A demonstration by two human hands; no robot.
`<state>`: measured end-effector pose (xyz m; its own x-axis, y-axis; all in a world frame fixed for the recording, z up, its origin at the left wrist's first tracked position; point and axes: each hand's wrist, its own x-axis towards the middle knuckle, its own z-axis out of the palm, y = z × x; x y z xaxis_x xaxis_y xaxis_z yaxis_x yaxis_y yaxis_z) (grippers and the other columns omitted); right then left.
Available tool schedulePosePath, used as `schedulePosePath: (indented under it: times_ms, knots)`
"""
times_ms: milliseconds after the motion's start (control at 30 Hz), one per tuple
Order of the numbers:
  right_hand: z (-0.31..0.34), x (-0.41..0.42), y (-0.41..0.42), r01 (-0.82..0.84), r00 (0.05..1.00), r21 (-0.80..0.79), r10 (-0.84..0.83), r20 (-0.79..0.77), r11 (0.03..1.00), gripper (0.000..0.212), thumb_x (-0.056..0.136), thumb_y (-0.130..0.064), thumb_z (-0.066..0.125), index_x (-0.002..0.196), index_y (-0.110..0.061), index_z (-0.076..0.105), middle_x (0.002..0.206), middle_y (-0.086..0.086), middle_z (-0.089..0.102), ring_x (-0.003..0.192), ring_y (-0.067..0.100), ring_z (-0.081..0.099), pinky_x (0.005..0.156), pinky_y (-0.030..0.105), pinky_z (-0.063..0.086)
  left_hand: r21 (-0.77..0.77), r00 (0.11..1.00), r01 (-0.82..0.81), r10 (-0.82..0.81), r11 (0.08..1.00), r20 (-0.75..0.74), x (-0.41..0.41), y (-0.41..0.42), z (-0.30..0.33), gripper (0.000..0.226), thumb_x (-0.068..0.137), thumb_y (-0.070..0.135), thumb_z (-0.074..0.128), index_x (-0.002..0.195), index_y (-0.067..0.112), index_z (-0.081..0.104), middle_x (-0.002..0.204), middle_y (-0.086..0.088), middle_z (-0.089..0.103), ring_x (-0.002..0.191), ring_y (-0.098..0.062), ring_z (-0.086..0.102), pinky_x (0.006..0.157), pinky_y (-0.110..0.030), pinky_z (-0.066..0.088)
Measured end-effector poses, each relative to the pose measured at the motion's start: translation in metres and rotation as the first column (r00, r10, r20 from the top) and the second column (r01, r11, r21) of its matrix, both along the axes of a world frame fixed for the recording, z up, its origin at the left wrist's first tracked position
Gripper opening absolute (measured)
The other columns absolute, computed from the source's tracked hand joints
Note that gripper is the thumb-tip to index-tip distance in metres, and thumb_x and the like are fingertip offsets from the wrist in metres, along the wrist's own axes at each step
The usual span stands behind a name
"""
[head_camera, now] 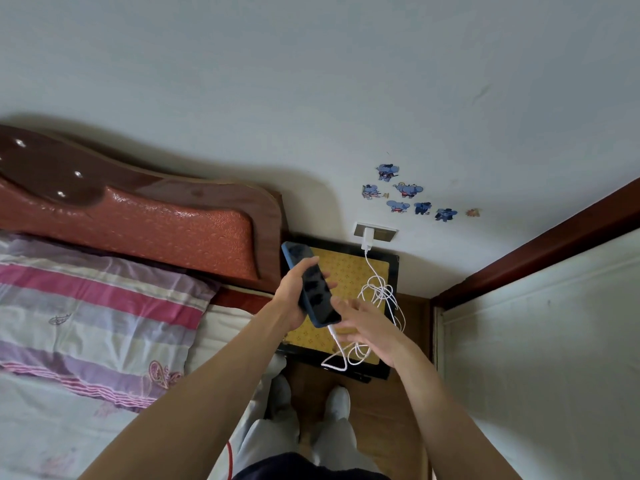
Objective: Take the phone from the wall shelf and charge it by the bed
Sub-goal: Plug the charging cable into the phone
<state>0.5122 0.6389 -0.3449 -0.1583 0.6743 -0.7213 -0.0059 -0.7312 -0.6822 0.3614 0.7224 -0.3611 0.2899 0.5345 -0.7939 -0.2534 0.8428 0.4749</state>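
My left hand (294,292) grips a dark phone in a blue case (311,285), held tilted above the bedside stand. A white charging cable (379,296) runs from a white charger (367,239) in the wall socket, coils over the stand, and its plug end (333,332) sits in the phone's lower edge. My right hand (367,327) hovers just right of that plug with its fingers spread, holding nothing.
A black-framed bedside stand with a yellow patterned top (346,271) stands against the wall. The bed's red padded headboard (156,226) and a striped pillow (97,317) lie to the left. A white door with a dark frame (540,341) is on the right.
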Motion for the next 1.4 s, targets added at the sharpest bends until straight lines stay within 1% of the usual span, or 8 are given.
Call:
schedulePosePath:
  times_ms: [100,233,367,533,633,767,1100,1400]
  knots:
    - [-0.001,-0.01,0.015,-0.058,0.998,0.042,0.06,-0.029,0.997,0.069,0.094,-0.034,0.07,0.151,-0.011,0.039,0.126,0.009,0.068,0.101,0.013,0.072,0.074,0.021,0.059,-0.06,1.0,0.0,-0.001,0.998,-0.013,0.002,-0.003,-0.011,0.049,0.073,0.041,0.078,0.104,0.005,0.066,0.095,-0.011,0.066,0.079,-0.026,0.066,0.077,-0.038,0.058]
    - [-0.022,-0.028,0.025,-0.194,0.974,0.042,0.188,0.125,0.98,0.053,0.09,-0.032,0.077,0.135,-0.018,0.052,0.12,0.009,0.07,0.113,0.028,0.07,0.099,0.043,0.058,-0.129,0.999,0.006,-0.012,0.992,-0.043,0.002,-0.008,-0.03,0.048,0.067,0.043,0.083,0.094,0.007,0.068,0.087,-0.005,0.064,0.075,-0.021,0.064,0.069,-0.034,0.056]
    - [-0.06,-0.034,0.027,-0.117,0.987,-0.098,0.127,0.101,0.988,0.058,0.081,-0.038,0.084,0.126,-0.025,0.05,0.119,0.007,0.069,0.109,0.025,0.071,0.093,0.046,0.06,-0.18,0.999,0.052,-0.053,0.982,0.0,-0.011,-0.009,-0.053,0.061,0.062,0.045,0.086,0.103,0.006,0.066,0.089,-0.007,0.067,0.077,-0.022,0.069,0.07,-0.035,0.058]
    - [-0.116,-0.048,0.043,-0.128,0.956,-0.191,0.173,0.239,0.973,0.087,0.067,-0.043,0.092,0.137,-0.02,0.048,0.114,0.0,0.066,0.103,0.022,0.069,0.089,0.047,0.06,-0.212,0.999,0.022,-0.031,0.977,-0.039,-0.031,0.001,-0.087,0.065,0.078,0.049,0.073,0.13,0.012,0.06,0.129,-0.014,0.064,0.115,-0.031,0.064,0.097,-0.044,0.052]
    - [-0.151,-0.06,0.061,-0.117,0.909,-0.199,0.186,0.374,0.973,0.083,0.066,-0.043,0.093,0.13,-0.016,0.048,0.109,-0.002,0.064,0.083,0.01,0.06,0.064,0.027,0.048,-0.187,0.956,0.099,-0.146,0.977,-0.254,-0.04,0.016,-0.104,0.06,0.09,0.049,0.059,0.138,0.014,0.053,0.137,-0.009,0.057,0.127,-0.028,0.052,0.097,-0.044,0.041]
    - [-0.201,-0.073,0.082,-0.221,0.714,-0.206,0.302,0.632,0.953,0.094,0.063,-0.055,0.088,0.136,-0.013,0.046,0.129,0.009,0.061,0.106,0.029,0.065,0.07,0.029,0.047,-0.142,0.884,0.212,-0.251,0.967,-0.394,-0.052,0.038,-0.133,0.038,0.099,0.044,0.047,0.103,0.012,0.067,0.112,-0.01,0.063,0.123,-0.028,0.052,0.092,-0.034,0.038]
    - [-0.268,-0.089,0.092,-0.296,0.253,-0.24,0.319,0.913,0.925,0.097,0.073,-0.074,0.067,0.136,-0.002,0.049,0.13,0.016,0.059,0.119,0.035,0.059,0.099,0.041,0.046,-0.122,0.562,0.611,-0.537,0.782,-0.628,-0.08,0.051,-0.197,0.066,0.093,0.049,0.047,0.148,0.013,0.042,0.151,-0.013,0.046,0.137,-0.031,0.043,0.103,-0.033,0.036]
    - [-0.277,-0.097,0.078,-0.287,0.197,-0.256,0.318,0.927,0.923,0.102,0.076,-0.066,0.073,0.145,0.001,0.037,0.141,0.018,0.049,0.128,0.031,0.052,0.09,0.041,0.059,-0.039,0.392,0.783,-0.542,0.621,-0.743,-0.073,0.07,-0.206,0.048,0.088,0.027,0.052,0.132,0.01,0.054,0.125,-0.013,0.063,0.118,-0.03,0.057,0.081,-0.029,0.041]
